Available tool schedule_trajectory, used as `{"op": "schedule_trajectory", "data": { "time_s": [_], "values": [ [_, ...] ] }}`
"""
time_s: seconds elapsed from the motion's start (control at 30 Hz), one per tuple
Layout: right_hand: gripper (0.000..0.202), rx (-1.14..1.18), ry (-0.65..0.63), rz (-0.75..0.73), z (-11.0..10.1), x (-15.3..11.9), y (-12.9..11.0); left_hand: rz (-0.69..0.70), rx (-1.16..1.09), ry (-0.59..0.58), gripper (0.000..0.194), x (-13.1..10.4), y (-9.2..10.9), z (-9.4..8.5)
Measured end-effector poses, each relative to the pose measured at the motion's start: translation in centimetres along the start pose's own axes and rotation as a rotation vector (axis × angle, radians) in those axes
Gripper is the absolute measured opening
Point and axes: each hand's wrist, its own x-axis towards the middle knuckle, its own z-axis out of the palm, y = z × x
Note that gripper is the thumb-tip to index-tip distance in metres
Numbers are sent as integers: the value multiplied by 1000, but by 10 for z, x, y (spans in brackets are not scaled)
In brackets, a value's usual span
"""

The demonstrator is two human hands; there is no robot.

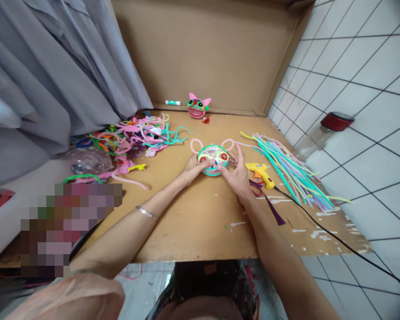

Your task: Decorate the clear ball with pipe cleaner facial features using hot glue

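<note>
A round face-shaped craft piece with a green rim, red-centred eyes and blue bits in the middle is held above the front-middle of the table. Two pink loops stick up from its top like ears, and a pink strand trails off to the right. My left hand grips its left edge, the thumb on the front. My right hand holds the right side, thumb near the blue bits and forefinger raised by the pink loop. Just right of that hand lies a yellow glue gun.
Fuzzy coloured stems lie in a bundle at the right, near a jar with a red lid. A tangled pile is at the left. A finished-looking face and a marker are at the back. A black cord crosses the right.
</note>
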Motion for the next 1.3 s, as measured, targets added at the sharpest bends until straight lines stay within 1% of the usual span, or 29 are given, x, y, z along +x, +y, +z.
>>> {"op": "schedule_trajectory", "data": {
  "time_s": [0.07, 0.1, 0.2, 0.23, 0.27, 0.33, 0.5, 0.57, 0.7, 0.8, 0.97, 1.07, 1.13, 1.23, 1.3],
  "values": [
    [79, -2, 28, -27, 0, 0, -1, 0, -11, 6, 63, -1, 0, 2],
    [70, -33, 66, -46, -1, -1, -2, -2, -9, 17, 61, -1, 1, 3],
    [30, -210, 230, -97, -5, -3, -7, -9, 6, 71, 56, -1, 0, 4],
    [22, -263, 267, -113, -6, -4, -9, -13, 15, 92, 54, -1, 0, 4],
    [21, -299, 284, -131, -7, -5, -12, -15, 24, 115, 52, -1, -1, 4],
    [23, -340, 255, -181, -7, -8, -15, -12, 35, 157, 49, 0, -1, 4],
    [29, -493, 47, -378, 0, -15, -18, 2, 6, 151, 49, -1, 2, 6],
    [29, -566, -3, -440, 2, -17, -17, -5, 0, 142, 47, -2, 3, 6],
    [29, -671, -35, -522, 3, -18, -18, 0, 5, 137, 39, -2, 4, 5],
    [29, -743, -56, -542, 3, -18, -17, 6, 12, 140, 36, -3, 5, 6],
    [25, -786, -25, -559, 6, -19, -15, -8, -29, 193, 41, -1, 4, 7],
    [23, -750, -6, -570, 7, -19, -14, -2, -24, 193, 41, 0, 2, 7],
    [22, -691, 17, -541, 7, -19, -14, 14, -9, 195, 41, 0, 1, 8],
    [19, -597, 110, -470, 6, -17, -16, 40, 11, 186, 45, 0, -1, 8],
    [18, -581, 186, -454, 5, -17, -16, 52, 23, 175, 46, 0, -2, 8]
  ]
}}
